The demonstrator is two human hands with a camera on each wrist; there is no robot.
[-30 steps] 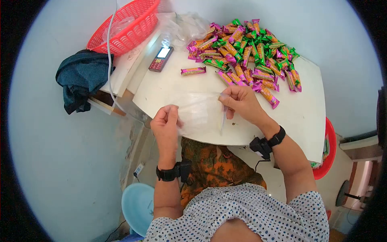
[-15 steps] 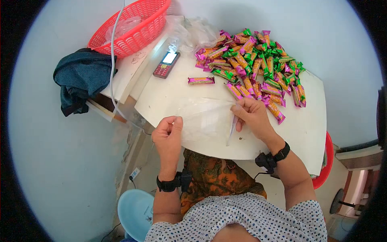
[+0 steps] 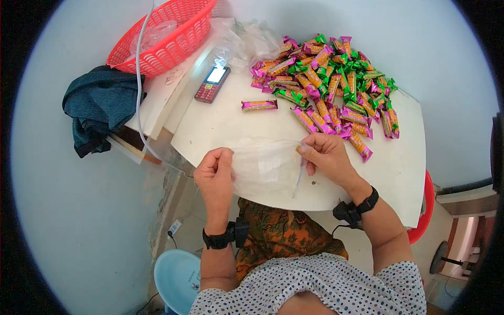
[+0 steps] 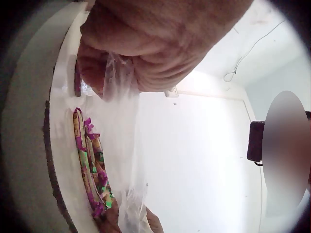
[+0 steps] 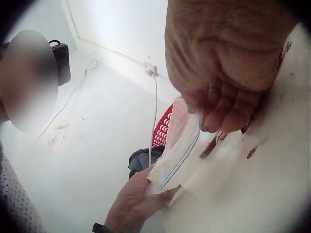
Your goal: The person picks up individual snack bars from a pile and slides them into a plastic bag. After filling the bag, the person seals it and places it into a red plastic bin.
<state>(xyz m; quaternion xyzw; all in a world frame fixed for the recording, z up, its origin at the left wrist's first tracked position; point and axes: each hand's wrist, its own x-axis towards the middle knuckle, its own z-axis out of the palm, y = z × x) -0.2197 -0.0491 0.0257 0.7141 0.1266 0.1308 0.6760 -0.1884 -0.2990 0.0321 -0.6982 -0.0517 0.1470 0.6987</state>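
Between the two hands a clear plastic zip bag (image 3: 265,168) is held stretched over the front of the white table. My left hand (image 3: 214,170) pinches the bag's left end between thumb and curled fingers. On the other side my right hand (image 3: 331,160) pinches the corner by the bag's opening. A blue zip strip (image 5: 181,166) along that edge shows in the right wrist view. No contents show through the film. Beyond the hands lies a heap of wrapped snack bars (image 3: 336,79) in purple, green and orange. One single bar (image 3: 259,105) lies apart, left of the heap.
A phone (image 3: 212,84) with a lit screen lies at the table's left. Behind it are crumpled clear bags (image 3: 252,42) and a red basket (image 3: 163,42). Dark cloth (image 3: 102,107) hangs at the left by a white cable (image 3: 139,79). A blue basin (image 3: 178,275) stands below.
The camera view has shifted a little, moving the table slightly in frame. Both hands keep their pinch on the bag, which now looks slightly flatter and lower in view.
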